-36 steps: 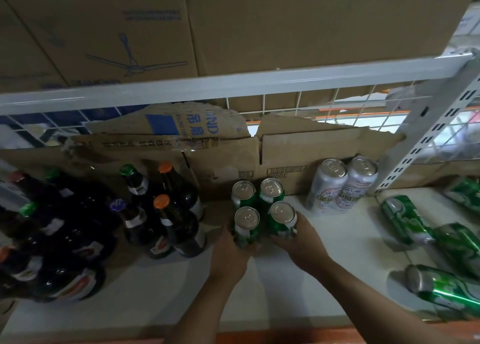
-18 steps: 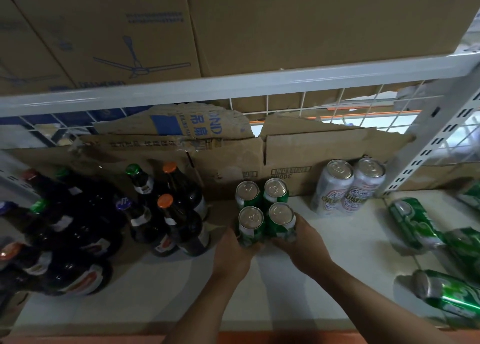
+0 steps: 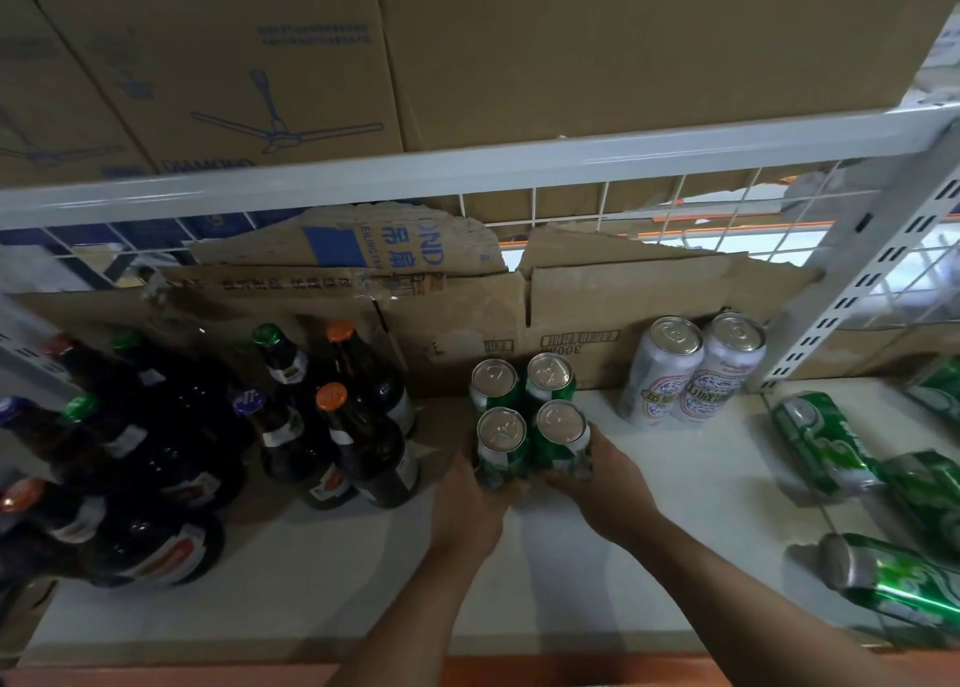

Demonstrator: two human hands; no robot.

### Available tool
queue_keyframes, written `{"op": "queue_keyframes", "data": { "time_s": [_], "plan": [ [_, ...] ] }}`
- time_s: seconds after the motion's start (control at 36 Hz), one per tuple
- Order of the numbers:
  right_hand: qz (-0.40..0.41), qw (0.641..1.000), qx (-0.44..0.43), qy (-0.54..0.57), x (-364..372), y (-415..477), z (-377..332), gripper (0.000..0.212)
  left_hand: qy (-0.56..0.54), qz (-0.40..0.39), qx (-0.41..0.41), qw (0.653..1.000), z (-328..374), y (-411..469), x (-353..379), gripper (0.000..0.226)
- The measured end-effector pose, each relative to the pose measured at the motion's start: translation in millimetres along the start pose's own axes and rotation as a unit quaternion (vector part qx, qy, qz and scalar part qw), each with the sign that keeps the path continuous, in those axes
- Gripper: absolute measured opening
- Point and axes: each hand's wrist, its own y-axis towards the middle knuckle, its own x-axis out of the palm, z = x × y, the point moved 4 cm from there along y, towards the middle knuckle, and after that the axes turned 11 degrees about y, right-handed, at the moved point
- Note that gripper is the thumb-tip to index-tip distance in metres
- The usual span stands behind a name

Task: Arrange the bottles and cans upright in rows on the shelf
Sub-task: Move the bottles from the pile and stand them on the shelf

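Several green cans stand upright in a tight block at mid-shelf. My left hand (image 3: pixel 470 504) grips the front left green can (image 3: pixel 500 447), and my right hand (image 3: pixel 605 484) grips the front right green can (image 3: pixel 563 439). Behind them stand two more green cans (image 3: pixel 522 382). Two white cans (image 3: pixel 693 369) stand upright to the right. Several green cans (image 3: pixel 821 445) lie on their sides at far right. Dark glass bottles (image 3: pixel 358 421) with orange, green and purple caps stand to the left.
The white shelf (image 3: pixel 322 577) has bare surface in front of my hands. Torn cardboard (image 3: pixel 597 307) lines the back. A white upright post (image 3: pixel 852 281) stands at the right. Cardboard boxes (image 3: pixel 571 37) sit on the upper shelf rail (image 3: pixel 467 167).
My hands stay on the two front green cans. The view has shifted slightly; the cans sit snug against the back pair.
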Motion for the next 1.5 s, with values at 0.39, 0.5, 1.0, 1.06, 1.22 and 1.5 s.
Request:
{"op": "queue_keyframes", "data": {
  "time_s": [0.39, 0.5, 1.0, 1.06, 1.22, 1.5],
  "plan": [
    [0.054, 0.998, -0.003, 0.02, -34.9, -37.6, -12.9, 0.12, -0.069, 0.036, 0.051, 0.996, 32.6, -19.7, -49.0, 0.055],
    [0.077, 0.996, -0.015, 0.043, -62.8, -65.5, -26.7, 0.091, -0.054, 0.008, 0.087, 0.995, 59.1, -28.4, -68.3, 0.047],
    [0.246, 0.95, -0.115, 0.153, -304.8, -249.3, 41.6, 0.057, 0.02, -0.158, 0.249, 0.955, 270.0, -173.4, 89.6, 0.033],
    [0.275, 0.942, -0.115, 0.156, -335.7, -276.9, 62.1, 0.05, 0.022, -0.168, 0.261, 0.95, 287.1, -188.6, 120.3, 0.035],
    [0.305, 0.934, -0.087, 0.165, -398.7, -327.2, 115.7, 0.05, 0.019, -0.193, 0.286, 0.938, 345.9, -227.3, 191.1, 0.039],
    [0.322, 0.938, -0.059, 0.115, -479.6, -306.7, 159.8, 0.068, 0.052, -0.212, 0.31, 0.925, 400.6, -212.0, 259.7, 0.04]
  ]
}}
